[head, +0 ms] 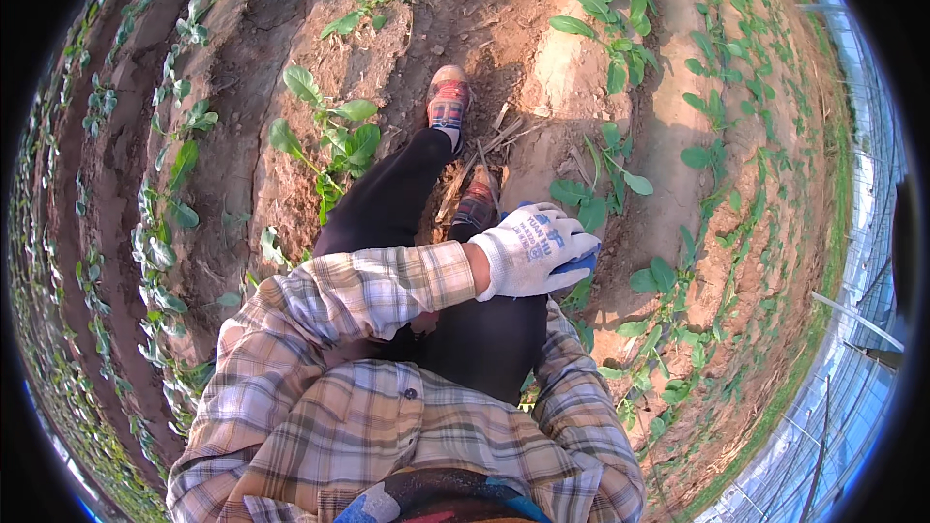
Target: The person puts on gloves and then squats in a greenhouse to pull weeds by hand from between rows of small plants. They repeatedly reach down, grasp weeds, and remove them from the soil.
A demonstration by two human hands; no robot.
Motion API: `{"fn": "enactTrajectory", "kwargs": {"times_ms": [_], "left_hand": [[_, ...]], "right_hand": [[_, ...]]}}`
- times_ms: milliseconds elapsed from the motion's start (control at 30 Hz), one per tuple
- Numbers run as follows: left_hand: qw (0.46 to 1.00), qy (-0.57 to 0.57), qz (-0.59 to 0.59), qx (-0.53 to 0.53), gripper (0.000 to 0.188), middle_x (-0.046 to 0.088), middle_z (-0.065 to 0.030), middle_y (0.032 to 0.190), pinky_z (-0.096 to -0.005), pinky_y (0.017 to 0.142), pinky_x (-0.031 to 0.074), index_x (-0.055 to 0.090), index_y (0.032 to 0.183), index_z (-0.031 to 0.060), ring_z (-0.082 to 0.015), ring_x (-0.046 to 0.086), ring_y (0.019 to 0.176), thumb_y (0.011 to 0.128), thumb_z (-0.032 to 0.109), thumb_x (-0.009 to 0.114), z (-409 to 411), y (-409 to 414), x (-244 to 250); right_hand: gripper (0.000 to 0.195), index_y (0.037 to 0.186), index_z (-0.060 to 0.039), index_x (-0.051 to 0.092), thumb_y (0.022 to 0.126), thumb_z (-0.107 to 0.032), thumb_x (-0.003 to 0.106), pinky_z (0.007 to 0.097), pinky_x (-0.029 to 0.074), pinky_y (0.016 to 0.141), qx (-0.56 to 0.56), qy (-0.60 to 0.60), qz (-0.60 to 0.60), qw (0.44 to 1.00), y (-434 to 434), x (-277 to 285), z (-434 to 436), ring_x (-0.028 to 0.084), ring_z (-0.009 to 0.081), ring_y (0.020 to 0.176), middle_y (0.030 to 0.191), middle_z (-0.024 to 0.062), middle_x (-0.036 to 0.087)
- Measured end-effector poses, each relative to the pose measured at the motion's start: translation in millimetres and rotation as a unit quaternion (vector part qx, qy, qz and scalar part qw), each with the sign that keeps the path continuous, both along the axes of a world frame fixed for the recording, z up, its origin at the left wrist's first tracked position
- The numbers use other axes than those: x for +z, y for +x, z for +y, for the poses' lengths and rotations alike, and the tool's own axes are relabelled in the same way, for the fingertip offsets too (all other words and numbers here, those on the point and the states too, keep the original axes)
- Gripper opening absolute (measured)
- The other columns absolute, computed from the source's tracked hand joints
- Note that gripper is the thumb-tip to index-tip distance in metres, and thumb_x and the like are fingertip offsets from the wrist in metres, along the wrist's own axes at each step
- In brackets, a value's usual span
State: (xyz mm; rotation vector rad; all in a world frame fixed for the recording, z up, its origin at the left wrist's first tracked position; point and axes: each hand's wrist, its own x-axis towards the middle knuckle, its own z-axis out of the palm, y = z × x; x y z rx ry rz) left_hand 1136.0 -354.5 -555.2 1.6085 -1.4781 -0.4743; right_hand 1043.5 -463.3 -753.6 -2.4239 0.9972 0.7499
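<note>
My left hand [534, 248], in a white knit work glove with blue coating and printing on its back, reaches across my body. It lies over my bent right knee [494, 323], fingers towards the right and curled down out of sight. Blue coating shows at its edges; whether it grips anything is hidden. My right sleeve [581, 385] runs up beside the thigh, and my right hand is out of view behind the knee and left glove. Just past the left fingertips grows a broad-leaved seedling [599, 185].
My plaid shoes [448, 98] stand in the soil furrow [494, 22], with dry stalks [501, 136] between them. Leafy seedlings [338, 134] grow on the bed at left. More planted rows [708, 152] stretch along both sides. Translucent sheeting on a frame [857, 290] borders the right.
</note>
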Motion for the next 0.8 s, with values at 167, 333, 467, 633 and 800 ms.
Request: {"fn": "enactTrajectory", "kwargs": {"times_ms": [167,333,467,633,800], "left_hand": [[1.000,0.014,-0.020,0.002,0.040,0.061,-0.0124,0.101,-0.0404,0.089,0.043,0.057,0.113,0.0070,-0.0309,0.058,0.097,0.084,0.033,0.057,3.1,-0.7,-0.1],[0.999,0.016,-0.050,0.004,0.039,0.061,-0.0103,0.101,-0.0392,0.090,0.043,0.057,0.113,0.0087,-0.0304,0.057,0.100,0.084,0.035,0.057,6.6,3.9,0.2],[0.999,0.024,-0.042,-0.010,0.036,0.061,-0.0092,0.105,-0.0386,0.091,0.044,0.059,0.110,0.0093,-0.0278,0.058,0.100,0.084,0.034,0.058,8.7,14.7,8.6],[0.999,0.001,-0.049,0.010,0.038,0.061,-0.0099,0.107,-0.0405,0.094,0.043,0.059,0.110,0.0084,-0.0271,0.058,0.102,0.083,0.034,0.060,18.5,21.8,7.0],[1.000,0.016,-0.026,0.002,0.040,0.061,-0.0094,0.106,-0.0404,0.094,0.042,0.059,0.113,0.0087,-0.0274,0.058,0.102,0.083,0.035,0.060,23.4,25.7,9.3]], "right_hand": [[0.051,0.138,-0.0170,0.034,0.092,-0.034,0.046,0.0484,0.046,0.081,-0.022,-0.008,-0.025,0.999,22.4,7.7,2.2,0.059,0.0400,0.095,0.103,0.0204,0.063],[0.052,0.138,-0.0178,0.036,0.091,-0.036,0.048,0.0488,0.047,0.076,-0.060,-0.023,-0.198,0.978,74.8,-14.2,-20.4,0.061,0.0403,0.085,0.092,0.0213,0.065],[0.049,0.136,-0.0177,0.040,0.091,-0.035,0.048,0.0468,0.047,0.076,-0.071,-0.016,-0.218,0.973,90.8,-28.8,-30.2,0.062,0.0389,0.086,0.094,0.0209,0.065],[0.049,0.137,-0.0204,0.039,0.091,-0.036,0.049,0.0465,0.047,0.078,-0.095,0.012,-0.239,0.966,108.4,-42.7,-35.7,0.061,0.0384,0.087,0.096,0.0205,0.064],[0.049,0.137,-0.0183,0.037,0.092,-0.035,0.045,0.0475,0.046,0.080,-0.054,0.022,-0.159,0.986,150.4,-45.2,-40.7,0.060,0.0381,0.092,0.101,0.0197,0.064]]}}
